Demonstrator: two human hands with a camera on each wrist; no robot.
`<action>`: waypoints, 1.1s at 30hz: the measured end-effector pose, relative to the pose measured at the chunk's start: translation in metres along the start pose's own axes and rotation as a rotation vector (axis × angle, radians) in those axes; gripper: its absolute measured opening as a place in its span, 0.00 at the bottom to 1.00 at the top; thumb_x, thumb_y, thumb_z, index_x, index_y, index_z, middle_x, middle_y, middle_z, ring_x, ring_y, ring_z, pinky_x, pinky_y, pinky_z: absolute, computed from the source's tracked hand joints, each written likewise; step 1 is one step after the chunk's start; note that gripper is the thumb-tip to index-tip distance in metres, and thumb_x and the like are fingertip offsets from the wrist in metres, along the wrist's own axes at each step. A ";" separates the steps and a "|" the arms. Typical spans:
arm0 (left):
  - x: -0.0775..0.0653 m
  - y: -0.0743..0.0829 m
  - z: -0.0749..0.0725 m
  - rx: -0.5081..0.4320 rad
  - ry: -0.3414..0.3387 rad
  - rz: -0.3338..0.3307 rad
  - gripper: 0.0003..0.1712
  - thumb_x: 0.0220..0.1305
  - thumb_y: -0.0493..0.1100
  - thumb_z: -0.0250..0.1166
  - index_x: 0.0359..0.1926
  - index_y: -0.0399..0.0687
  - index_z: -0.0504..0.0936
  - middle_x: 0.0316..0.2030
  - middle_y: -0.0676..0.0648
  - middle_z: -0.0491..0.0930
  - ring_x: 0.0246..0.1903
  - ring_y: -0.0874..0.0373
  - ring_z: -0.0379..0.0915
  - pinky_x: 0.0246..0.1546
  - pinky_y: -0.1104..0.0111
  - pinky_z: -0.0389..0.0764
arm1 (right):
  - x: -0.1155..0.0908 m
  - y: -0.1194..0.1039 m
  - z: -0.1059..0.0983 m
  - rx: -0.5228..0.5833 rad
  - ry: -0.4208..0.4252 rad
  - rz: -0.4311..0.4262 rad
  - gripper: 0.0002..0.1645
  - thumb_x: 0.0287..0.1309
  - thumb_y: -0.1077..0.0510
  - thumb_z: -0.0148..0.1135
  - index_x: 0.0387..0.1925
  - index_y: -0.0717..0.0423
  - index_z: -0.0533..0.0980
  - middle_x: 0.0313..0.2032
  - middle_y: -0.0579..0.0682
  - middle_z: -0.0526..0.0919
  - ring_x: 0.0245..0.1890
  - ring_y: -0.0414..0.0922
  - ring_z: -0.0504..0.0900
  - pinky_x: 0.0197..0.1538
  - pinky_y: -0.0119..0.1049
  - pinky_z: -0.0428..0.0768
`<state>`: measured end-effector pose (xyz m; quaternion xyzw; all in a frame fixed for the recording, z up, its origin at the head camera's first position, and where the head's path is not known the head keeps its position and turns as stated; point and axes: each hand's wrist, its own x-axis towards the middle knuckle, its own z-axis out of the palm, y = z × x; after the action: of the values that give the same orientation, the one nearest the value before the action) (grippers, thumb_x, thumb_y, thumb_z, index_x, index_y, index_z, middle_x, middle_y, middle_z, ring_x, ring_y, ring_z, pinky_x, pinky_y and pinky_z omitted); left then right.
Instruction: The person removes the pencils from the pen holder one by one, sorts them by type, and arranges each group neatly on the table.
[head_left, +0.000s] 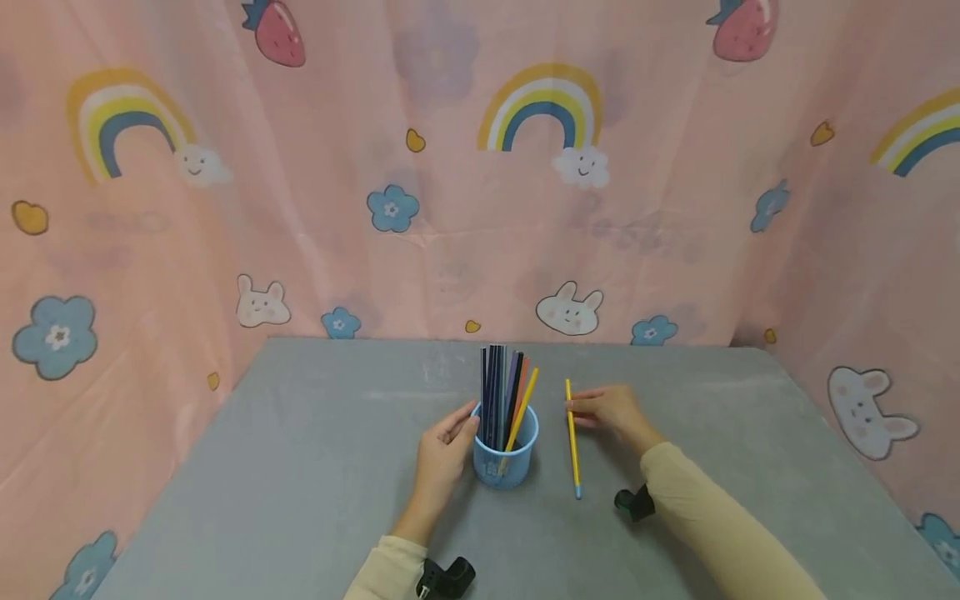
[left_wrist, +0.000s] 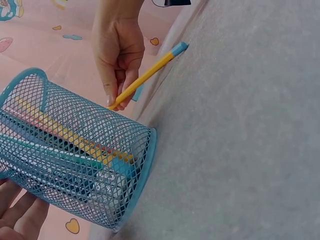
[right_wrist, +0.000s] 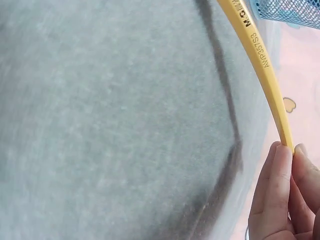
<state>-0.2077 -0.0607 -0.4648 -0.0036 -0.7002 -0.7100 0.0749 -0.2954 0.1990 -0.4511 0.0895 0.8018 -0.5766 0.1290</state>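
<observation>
We see a pink patterned curtain [head_left: 450, 258] rising behind the far edge of a grey tabletop [head_left: 337, 442]. A pale right sleeve [head_left: 720, 517] comes in over the near right part of the tabletop, and a left sleeve [head_left: 390, 567] over the near middle, each with a black wrist device [head_left: 634, 503] at the cuff.

Our left hand [head_left: 441, 454] is partly closed, holding the left side of a blue mesh cup [head_left: 501, 471], with the thumb toward the near edge. Our right hand [head_left: 613, 410] has thumb and fingers brought together, pinching a yellow pencil [head_left: 573, 450] close to its far end.

The cup stands upright about midway between the tabletop's left and right edges, nearer the far edge than the near one in the head view. In it stands a bundle of mostly dark sticks [head_left: 497, 392], with a second yellow pencil [head_left: 527, 396] leaning toward the right edge.

The pinched pencil is just right of the cup, apart from it, between the two hands. Its long axis runs from far edge toward near edge, sloping down from our right fingers to its blue end [head_left: 578, 492], low over the tabletop; whether that tip touches, we cannot tell.
</observation>
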 end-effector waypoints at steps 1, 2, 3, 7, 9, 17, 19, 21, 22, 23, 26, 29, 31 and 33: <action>0.000 0.000 0.000 -0.001 0.000 0.003 0.22 0.71 0.42 0.62 0.61 0.34 0.78 0.54 0.35 0.83 0.58 0.47 0.78 0.55 0.72 0.80 | 0.001 0.000 0.000 0.002 -0.003 0.001 0.19 0.61 0.62 0.67 0.51 0.71 0.80 0.35 0.54 0.90 0.28 0.38 0.87 0.35 0.32 0.87; 0.000 0.001 0.000 0.000 0.003 0.003 0.22 0.71 0.41 0.62 0.60 0.34 0.78 0.54 0.34 0.83 0.58 0.47 0.78 0.55 0.71 0.80 | 0.001 0.000 0.001 0.001 -0.009 0.001 0.19 0.61 0.62 0.67 0.51 0.72 0.79 0.35 0.54 0.90 0.28 0.38 0.87 0.35 0.32 0.87; 0.001 0.002 0.001 0.001 0.005 0.004 0.21 0.71 0.41 0.62 0.60 0.34 0.78 0.54 0.35 0.83 0.58 0.47 0.78 0.55 0.71 0.80 | 0.002 -0.001 0.001 0.003 -0.009 0.003 0.19 0.61 0.62 0.67 0.51 0.71 0.79 0.35 0.54 0.90 0.27 0.38 0.87 0.35 0.31 0.87; -0.003 0.001 0.001 0.002 0.006 0.004 0.22 0.71 0.42 0.62 0.60 0.35 0.78 0.54 0.35 0.83 0.58 0.47 0.78 0.56 0.68 0.81 | 0.003 0.006 0.004 0.032 -0.005 0.027 0.20 0.61 0.63 0.67 0.51 0.72 0.79 0.35 0.53 0.90 0.27 0.38 0.87 0.34 0.31 0.86; -0.003 0.001 0.001 0.002 0.009 0.004 0.22 0.71 0.42 0.62 0.60 0.35 0.78 0.54 0.35 0.83 0.57 0.47 0.79 0.56 0.68 0.81 | 0.004 0.008 0.005 0.033 0.000 0.032 0.19 0.61 0.63 0.67 0.50 0.72 0.79 0.34 0.53 0.90 0.27 0.38 0.87 0.34 0.31 0.86; -0.002 -0.001 0.000 0.001 0.014 0.006 0.22 0.70 0.42 0.62 0.60 0.35 0.78 0.53 0.35 0.83 0.57 0.48 0.79 0.54 0.73 0.80 | 0.009 0.012 0.005 0.013 0.002 0.081 0.20 0.62 0.62 0.67 0.52 0.72 0.78 0.35 0.54 0.90 0.28 0.38 0.87 0.35 0.31 0.86; -0.001 -0.001 0.001 0.001 0.013 0.010 0.22 0.70 0.42 0.62 0.60 0.35 0.79 0.53 0.35 0.83 0.57 0.48 0.79 0.53 0.74 0.80 | 0.010 0.012 0.005 0.003 0.010 0.087 0.21 0.62 0.62 0.67 0.52 0.72 0.79 0.34 0.53 0.90 0.27 0.37 0.87 0.35 0.31 0.86; -0.001 -0.002 0.001 0.002 0.014 0.012 0.22 0.70 0.42 0.62 0.60 0.35 0.79 0.53 0.35 0.83 0.57 0.48 0.79 0.53 0.75 0.79 | 0.009 0.011 0.005 -0.004 0.012 0.093 0.20 0.61 0.62 0.68 0.52 0.72 0.79 0.33 0.52 0.90 0.26 0.37 0.87 0.34 0.31 0.86; -0.001 -0.002 0.001 0.003 0.015 0.011 0.21 0.70 0.42 0.62 0.60 0.35 0.79 0.53 0.35 0.83 0.57 0.48 0.79 0.53 0.75 0.79 | 0.009 0.011 0.005 -0.005 0.015 0.099 0.20 0.61 0.62 0.68 0.51 0.71 0.79 0.33 0.52 0.90 0.26 0.37 0.86 0.34 0.31 0.86; -0.001 -0.002 0.001 0.002 0.015 0.011 0.21 0.70 0.42 0.62 0.60 0.35 0.79 0.53 0.35 0.83 0.57 0.48 0.79 0.53 0.75 0.79 | 0.009 0.010 0.005 -0.009 0.012 0.098 0.20 0.60 0.62 0.68 0.51 0.72 0.79 0.33 0.52 0.90 0.27 0.37 0.86 0.34 0.31 0.86; 0.000 -0.002 0.002 -0.002 0.016 0.012 0.21 0.70 0.41 0.62 0.60 0.34 0.79 0.53 0.35 0.83 0.57 0.48 0.79 0.54 0.75 0.79 | 0.008 0.008 0.006 -0.016 0.013 0.101 0.20 0.60 0.62 0.69 0.50 0.72 0.80 0.32 0.52 0.90 0.27 0.37 0.86 0.34 0.31 0.86; 0.000 -0.002 0.002 -0.002 0.015 0.013 0.21 0.70 0.41 0.62 0.60 0.34 0.79 0.53 0.34 0.83 0.57 0.47 0.79 0.54 0.74 0.79 | 0.008 0.007 0.008 -0.035 0.018 0.093 0.19 0.59 0.63 0.69 0.49 0.72 0.80 0.32 0.52 0.90 0.26 0.36 0.86 0.34 0.30 0.86; 0.001 -0.002 0.002 -0.002 0.017 0.012 0.21 0.70 0.41 0.62 0.60 0.34 0.79 0.53 0.34 0.83 0.57 0.46 0.79 0.54 0.74 0.80 | 0.007 0.005 0.011 -0.054 0.030 0.087 0.18 0.59 0.63 0.69 0.48 0.72 0.81 0.30 0.50 0.89 0.24 0.36 0.85 0.33 0.30 0.86; 0.001 -0.002 0.001 -0.001 0.018 0.012 0.21 0.70 0.40 0.62 0.60 0.33 0.79 0.53 0.34 0.83 0.57 0.46 0.79 0.55 0.72 0.80 | 0.007 0.004 0.013 -0.076 0.043 0.078 0.16 0.58 0.64 0.70 0.46 0.72 0.82 0.27 0.49 0.88 0.23 0.36 0.84 0.32 0.29 0.86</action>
<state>-0.2088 -0.0598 -0.4664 -0.0015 -0.6991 -0.7099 0.0856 -0.2992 0.1876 -0.4610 0.1281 0.8216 -0.5383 0.1372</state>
